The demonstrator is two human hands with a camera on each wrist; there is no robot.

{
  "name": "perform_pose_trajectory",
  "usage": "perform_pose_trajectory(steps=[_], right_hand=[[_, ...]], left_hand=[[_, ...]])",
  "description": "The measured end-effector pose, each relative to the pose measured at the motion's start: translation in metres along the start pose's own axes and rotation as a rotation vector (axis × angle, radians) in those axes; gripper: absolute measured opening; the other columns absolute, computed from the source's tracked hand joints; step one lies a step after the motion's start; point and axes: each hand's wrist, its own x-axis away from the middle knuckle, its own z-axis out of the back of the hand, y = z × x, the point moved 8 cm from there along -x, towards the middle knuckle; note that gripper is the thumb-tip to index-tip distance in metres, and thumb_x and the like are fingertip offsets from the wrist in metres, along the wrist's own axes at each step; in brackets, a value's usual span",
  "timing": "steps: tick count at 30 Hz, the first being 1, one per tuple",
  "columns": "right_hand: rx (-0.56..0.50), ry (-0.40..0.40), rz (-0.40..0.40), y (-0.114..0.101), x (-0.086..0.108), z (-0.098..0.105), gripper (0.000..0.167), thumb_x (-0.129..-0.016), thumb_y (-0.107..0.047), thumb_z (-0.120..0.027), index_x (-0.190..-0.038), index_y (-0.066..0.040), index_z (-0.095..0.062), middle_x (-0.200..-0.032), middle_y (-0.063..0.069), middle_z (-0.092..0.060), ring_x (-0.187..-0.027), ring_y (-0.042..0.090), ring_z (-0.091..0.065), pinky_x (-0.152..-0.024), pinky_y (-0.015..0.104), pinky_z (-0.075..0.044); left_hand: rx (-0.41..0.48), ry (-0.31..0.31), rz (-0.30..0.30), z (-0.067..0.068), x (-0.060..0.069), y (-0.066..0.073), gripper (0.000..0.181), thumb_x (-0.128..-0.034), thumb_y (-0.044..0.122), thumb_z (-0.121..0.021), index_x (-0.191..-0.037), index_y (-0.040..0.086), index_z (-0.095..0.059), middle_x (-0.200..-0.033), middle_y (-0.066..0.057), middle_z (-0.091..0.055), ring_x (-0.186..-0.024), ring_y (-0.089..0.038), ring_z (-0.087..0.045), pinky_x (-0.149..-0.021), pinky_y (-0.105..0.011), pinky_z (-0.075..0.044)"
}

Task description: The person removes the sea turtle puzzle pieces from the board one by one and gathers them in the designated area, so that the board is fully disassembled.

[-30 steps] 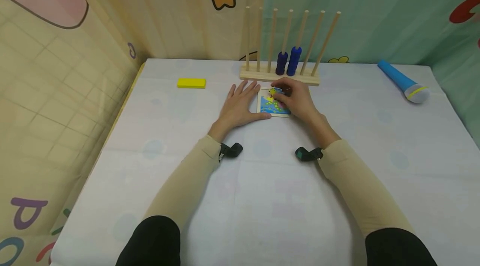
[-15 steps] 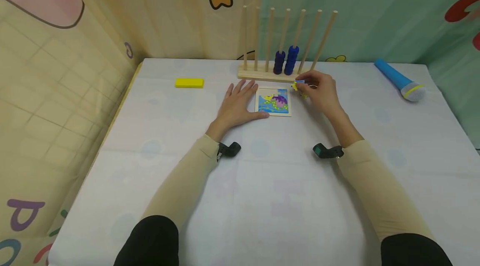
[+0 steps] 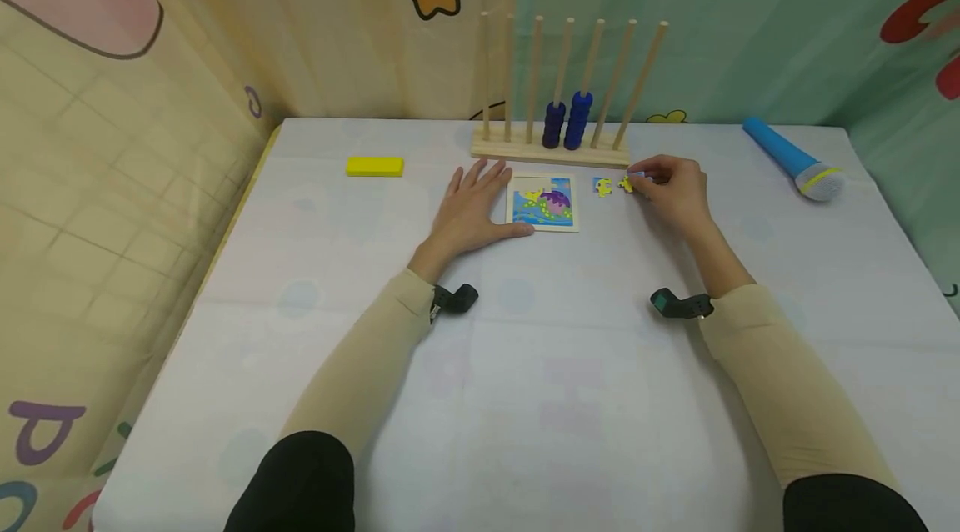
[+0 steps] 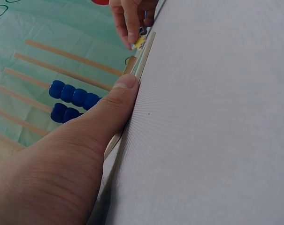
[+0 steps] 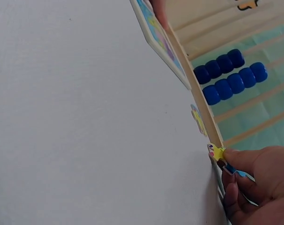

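Lettering now, and it's all on the cloth backdrop (image 3: 75,265)! Well right of the right hand (image 3: 671,190) and beyond it, a red C (image 3: 903,19) runs out of view. Across to the far left of the left hand (image 3: 468,211), nearer the person: a purple letter (image 3: 47,411), sideways, which one unclear, and just below, a blue O (image 3: 30,499), partly cut off.
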Motion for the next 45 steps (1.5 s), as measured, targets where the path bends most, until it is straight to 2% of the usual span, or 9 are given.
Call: perform_pose_trajectory(steps=[7,12,17,22,29,36,42,45], right_hand=[[0.047,0.035,0.035,0.002,0.0,-0.002,0.026,-0.103,-0.02,-0.068,-0.12,-0.001,-0.075,-0.115,0.021,-0.07,-0.101,0.027,-0.057,-0.086,0.031,-0.04],[0.062,0.066,0.019,0.003,0.0,0.001,0.028,-0.104,-0.022,-0.068,-0.121,-0.002,-0.075,-0.117,0.021,-0.068,-0.1,0.027,-0.056,-0.086,0.033,-0.038],[0.03,0.111,0.022,-0.002,0.002,0.003,0.029,-0.104,-0.025,-0.066,-0.12,-0.002,-0.075,-0.116,0.019,-0.072,-0.098,0.024,-0.059,-0.083,0.028,-0.04],[-0.026,0.124,0.057,-0.021,0.003,-0.005,0.026,-0.104,-0.023,-0.066,-0.117,-0.004,-0.077,-0.113,0.015,-0.074,-0.092,0.016,-0.06,-0.076,0.018,-0.044],[-0.097,0.067,0.108,-0.041,0.001,-0.035,0.023,-0.104,-0.018,-0.066,-0.117,-0.003,-0.077,-0.113,0.016,-0.074,-0.094,0.016,-0.061,-0.082,0.015,-0.046],[-0.147,0.014,0.14,-0.056,0.0,-0.063,0.019,-0.103,-0.012,-0.066,-0.114,-0.004,-0.079,-0.11,0.016,-0.075,-0.089,0.017,-0.058,-0.076,0.018,-0.043],[-0.133,-0.078,0.139,-0.063,0.003,-0.081,0.019,-0.104,-0.016,-0.068,-0.116,-0.004,-0.077,-0.109,0.015,-0.072,-0.093,0.022,-0.056,-0.079,0.022,-0.044],[-0.104,-0.096,0.152,-0.066,0.005,-0.084,0.018,-0.103,-0.017,-0.07,-0.114,-0.004,-0.077,-0.104,0.014,-0.07,-0.09,0.023,-0.055,-0.077,0.022,-0.045]], left_hand=[[-0.002,-0.007,0.004,-0.003,0.0,-0.002,0.11,-0.0858,0.08,-0.065,-0.169,0.02,-0.025,-0.178,0.004,-0.016,-0.166,-0.023,-0.001,-0.134,-0.049,0.008],[0.002,-0.001,0.004,-0.002,0.0,-0.002,0.11,-0.0858,0.08,-0.065,-0.169,0.02,-0.026,-0.178,0.004,-0.016,-0.166,-0.023,-0.001,-0.134,-0.049,0.007],[0.0,-0.002,0.003,-0.001,0.0,-0.002,0.11,-0.0859,0.08,-0.065,-0.169,0.019,-0.025,-0.178,0.004,-0.016,-0.166,-0.024,-0.002,-0.134,-0.049,0.007],[0.003,0.008,0.002,0.003,0.003,0.0,0.11,-0.0859,0.078,-0.067,-0.169,0.018,-0.026,-0.177,0.003,-0.017,-0.166,-0.025,-0.003,-0.134,-0.05,0.006],[0.017,0.008,-0.005,0.003,0.003,0.002,0.109,-0.0864,0.077,-0.067,-0.169,0.018,-0.027,-0.177,0.003,-0.018,-0.166,-0.025,-0.004,-0.134,-0.05,0.005],[0.01,0.0,0.0,0.0,0.001,0.0,0.109,-0.0865,0.079,-0.065,-0.169,0.018,-0.026,-0.178,0.002,-0.017,-0.166,-0.025,-0.003,-0.134,-0.05,0.006],[0.004,0.008,-0.004,-0.002,0.0,-0.001,0.11,-0.086,0.079,-0.065,-0.169,0.019,-0.026,-0.177,0.003,-0.017,-0.166,-0.024,-0.003,-0.134,-0.049,0.007],[0.007,0.011,-0.006,-0.001,0.001,-0.001,0.11,-0.086,0.079,-0.066,-0.169,0.019,-0.027,-0.177,0.003,-0.018,-0.166,-0.024,-0.003,-0.134,-0.049,0.007]])
